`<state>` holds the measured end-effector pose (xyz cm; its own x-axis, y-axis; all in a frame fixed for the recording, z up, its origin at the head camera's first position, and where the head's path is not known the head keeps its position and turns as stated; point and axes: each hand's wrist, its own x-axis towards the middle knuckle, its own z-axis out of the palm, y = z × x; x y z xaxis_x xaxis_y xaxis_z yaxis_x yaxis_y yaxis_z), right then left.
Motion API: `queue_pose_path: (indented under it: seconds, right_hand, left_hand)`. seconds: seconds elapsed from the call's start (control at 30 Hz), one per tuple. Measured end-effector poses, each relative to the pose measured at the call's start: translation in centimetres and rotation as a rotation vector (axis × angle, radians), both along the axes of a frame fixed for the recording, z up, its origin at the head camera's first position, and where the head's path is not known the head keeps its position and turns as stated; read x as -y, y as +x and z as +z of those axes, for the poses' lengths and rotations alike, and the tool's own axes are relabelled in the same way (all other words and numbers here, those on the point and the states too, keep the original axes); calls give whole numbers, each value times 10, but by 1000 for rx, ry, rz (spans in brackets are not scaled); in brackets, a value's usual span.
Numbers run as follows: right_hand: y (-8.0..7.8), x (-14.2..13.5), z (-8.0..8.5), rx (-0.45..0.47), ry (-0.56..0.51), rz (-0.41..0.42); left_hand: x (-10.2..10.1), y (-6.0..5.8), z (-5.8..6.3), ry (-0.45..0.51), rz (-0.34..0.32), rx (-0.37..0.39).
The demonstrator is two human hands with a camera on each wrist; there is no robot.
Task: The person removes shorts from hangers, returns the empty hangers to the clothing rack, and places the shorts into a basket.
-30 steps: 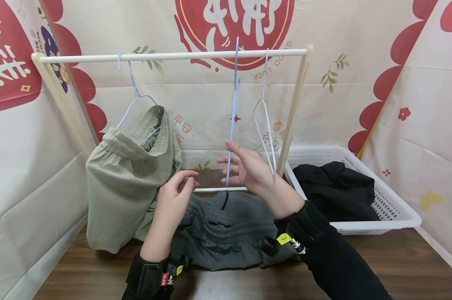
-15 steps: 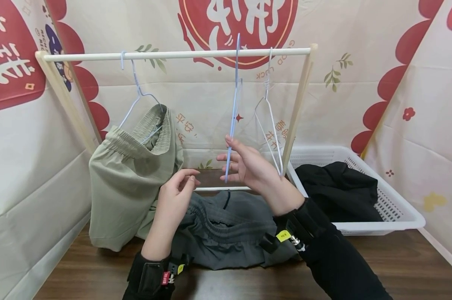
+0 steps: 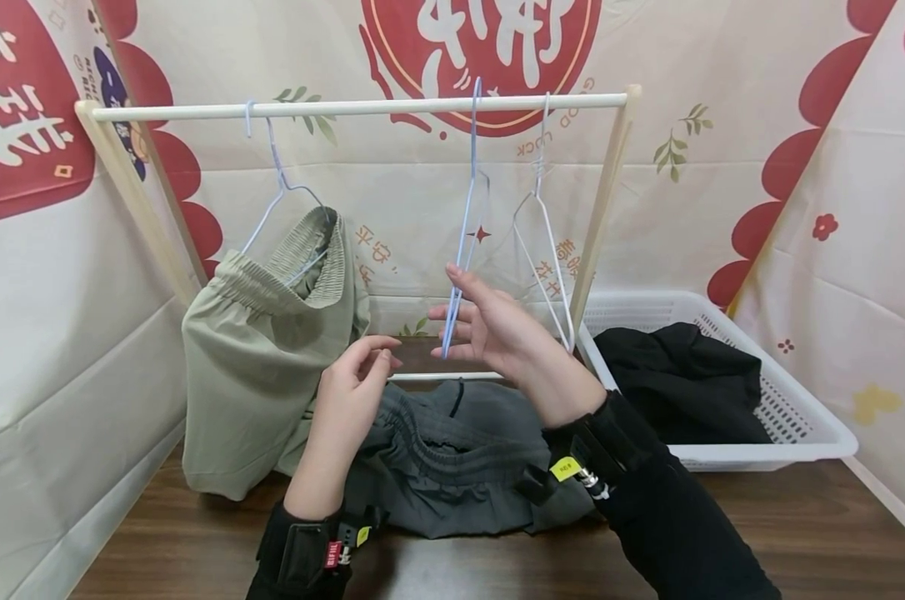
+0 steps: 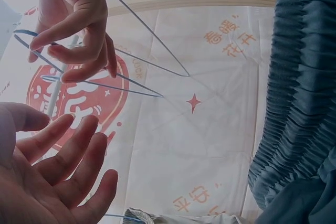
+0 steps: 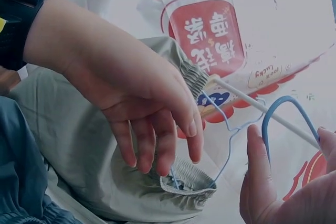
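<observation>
In the head view my right hand (image 3: 507, 335) grips a light blue wire hanger (image 3: 473, 150) between thumb and fingers at its lower end. The hook stands a little above the rack's bar (image 3: 362, 107), seen nearly edge-on; whether it bears on the bar I cannot tell. My left hand (image 3: 350, 392) hovers beside it, fingers loosely bent, holding nothing; the left wrist view shows its relaxed fingers (image 4: 79, 158). Below both hands lie dark grey elastic-waist trousers or shorts (image 3: 452, 475) with a drawstring. Sage-green elastic-waist bottoms (image 3: 246, 375) hang on another blue hanger at left.
A white wire hanger (image 3: 552, 250) hangs by the rack's right post (image 3: 608, 179). To the right stands a white plastic basket (image 3: 760, 454) with black cloth (image 3: 677, 379) inside. Printed fabric walls (image 3: 820, 333) enclose the wooden table (image 3: 452, 571) on three sides.
The blue hanger's lower end has moved slightly left and up with my right hand, and its two wire sides show further apart. My left hand has barely moved.
</observation>
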<state>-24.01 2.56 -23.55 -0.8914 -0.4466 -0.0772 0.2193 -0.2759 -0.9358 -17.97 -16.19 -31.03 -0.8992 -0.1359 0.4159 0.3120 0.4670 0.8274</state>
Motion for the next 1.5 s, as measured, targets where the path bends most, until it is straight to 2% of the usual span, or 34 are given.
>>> queue_pose_path:
  seconds: [0.4,0.9,1.2,1.5]
  right_hand:
    - [1,-1,-7,33,-8,0]
    - [-2,0,-8,-24,57,21]
    - [-4,3,-5,-28,60,13]
    - [-3,-2,-10,-58,60,43]
  left_hand:
    - [-1,0,2,0,0,-4]
    - [1,0,0,-7,6,-5]
    - [0,-1,1,4,-8,-8]
    - [0,-1,1,-2,3,5]
